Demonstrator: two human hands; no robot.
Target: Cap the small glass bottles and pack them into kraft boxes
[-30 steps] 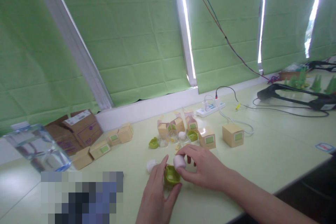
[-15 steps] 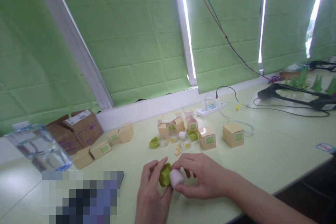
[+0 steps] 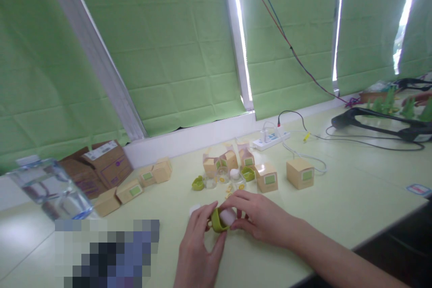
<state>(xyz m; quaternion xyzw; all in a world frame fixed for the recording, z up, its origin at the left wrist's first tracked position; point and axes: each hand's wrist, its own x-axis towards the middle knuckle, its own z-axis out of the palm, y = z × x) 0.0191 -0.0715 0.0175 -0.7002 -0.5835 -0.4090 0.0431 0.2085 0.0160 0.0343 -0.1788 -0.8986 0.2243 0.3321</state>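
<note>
Low over the front of the table, my left hand [image 3: 200, 245] grips a small olive-green cup-shaped cover [image 3: 217, 221] with a little loop on its left side. The fingers and thumb of my right hand [image 3: 261, 218] pinch a smooth white rounded piece [image 3: 228, 217], tilted with one end inside the cover's mouth. Behind my left fingers another white object [image 3: 195, 208] peeks out, mostly hidden. Just beyond my hands stand a clear small bottle with a white cap [image 3: 234, 174], a second green cover [image 3: 248, 173], a third one [image 3: 198, 183] and small yellow pieces [image 3: 228, 189].
Cardboard boxes with green labels stand behind and to the right, one box [image 3: 300, 173] apart. At left are a large water bottle [image 3: 57, 191], a brown carton [image 3: 104, 166] and more small boxes [image 3: 129, 192]. A power strip [image 3: 272, 140] and cables lie at the back.
The green cover has turned so its mouth faces right, and the white piece has gone from beside it to partly inside. A blurred hand has appeared at the far right edge.
</note>
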